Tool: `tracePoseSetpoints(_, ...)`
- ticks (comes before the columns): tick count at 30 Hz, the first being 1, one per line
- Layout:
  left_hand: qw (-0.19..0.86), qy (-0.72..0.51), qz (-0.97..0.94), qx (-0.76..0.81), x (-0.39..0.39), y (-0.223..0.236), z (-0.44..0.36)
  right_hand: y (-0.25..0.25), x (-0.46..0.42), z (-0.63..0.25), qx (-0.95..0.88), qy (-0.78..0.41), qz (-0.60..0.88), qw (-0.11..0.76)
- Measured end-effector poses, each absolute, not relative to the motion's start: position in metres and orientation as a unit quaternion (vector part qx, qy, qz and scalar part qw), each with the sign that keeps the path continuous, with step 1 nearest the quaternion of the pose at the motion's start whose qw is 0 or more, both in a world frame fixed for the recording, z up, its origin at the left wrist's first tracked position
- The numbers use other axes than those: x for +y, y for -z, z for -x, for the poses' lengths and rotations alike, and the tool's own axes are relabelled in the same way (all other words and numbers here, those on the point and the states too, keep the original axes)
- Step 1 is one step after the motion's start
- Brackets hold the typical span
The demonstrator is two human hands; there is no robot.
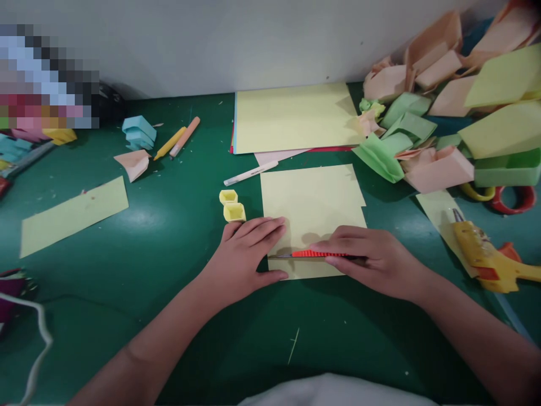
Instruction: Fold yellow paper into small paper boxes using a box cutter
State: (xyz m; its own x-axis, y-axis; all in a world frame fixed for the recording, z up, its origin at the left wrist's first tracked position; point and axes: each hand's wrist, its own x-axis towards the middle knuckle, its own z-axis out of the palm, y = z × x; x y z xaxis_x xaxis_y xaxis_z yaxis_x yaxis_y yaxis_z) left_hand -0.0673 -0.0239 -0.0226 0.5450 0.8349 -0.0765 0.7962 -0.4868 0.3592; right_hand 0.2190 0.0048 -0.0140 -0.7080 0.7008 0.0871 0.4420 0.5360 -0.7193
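A pale yellow sheet of paper [313, 197] lies on the green table in front of me. My left hand [249, 248] rests flat on the sheet's left side, thumb apart from the fingers, pressing it down. In the closed fingers of my right hand [372, 256] is a slim red ribbed tool [306, 254], which looks like a craft knife. It lies low across the sheet near its front edge, its thin grey tip pointing left between my left thumb and fingers. My right fingers hide its other end. Two small yellow folded paper cups [234, 212] stand just beyond my left hand.
Behind the sheet are a white pen [251, 173] and a paper stack [296, 118]. Folded paper pieces [439, 169] crowd the right, near a yellow glue gun [486, 254] and red scissor handles [513, 200]. At left lie a paper strip [76, 214] and a white cable [44, 332].
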Motion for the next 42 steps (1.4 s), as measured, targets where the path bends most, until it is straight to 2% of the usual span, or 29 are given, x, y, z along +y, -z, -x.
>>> tracePoseSetpoints(42,0.152,-0.062,-0.871,0.463,-0.0253,0.0235,0.0686,0.0225,0.0073,-0.2267,-0.869,-0.331,0.318,0.183)
